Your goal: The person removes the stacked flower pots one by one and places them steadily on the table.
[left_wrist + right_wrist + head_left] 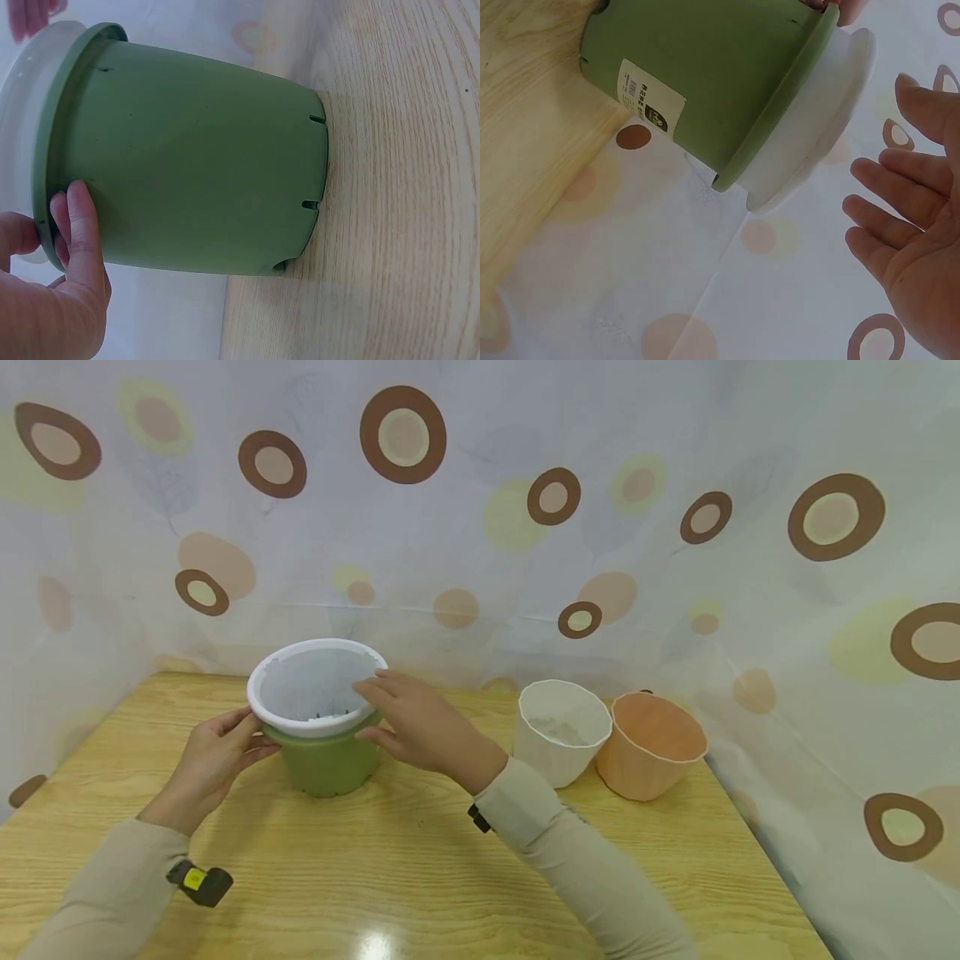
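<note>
A white pot (318, 685) sits nested in a green flower pot (330, 764), its rim standing above the green one. My left hand (56, 300) pinches the green pot's rim at the left, fingers under the lip and thumb on top. Beside the white rim at the right, my right hand (420, 722) is raised with its fingers spread and extended; the right wrist view shows that hand (911, 217) apart from both pots. A printed label (650, 97) is stuck on the green pot's side. Slots are cut along its bottom edge.
To the right on the wooden table (420, 877), a white fluted pot (558, 760) stands against an orange fluted pot (648, 768). A patterned cloth (480, 543) hangs behind the table and along its right side.
</note>
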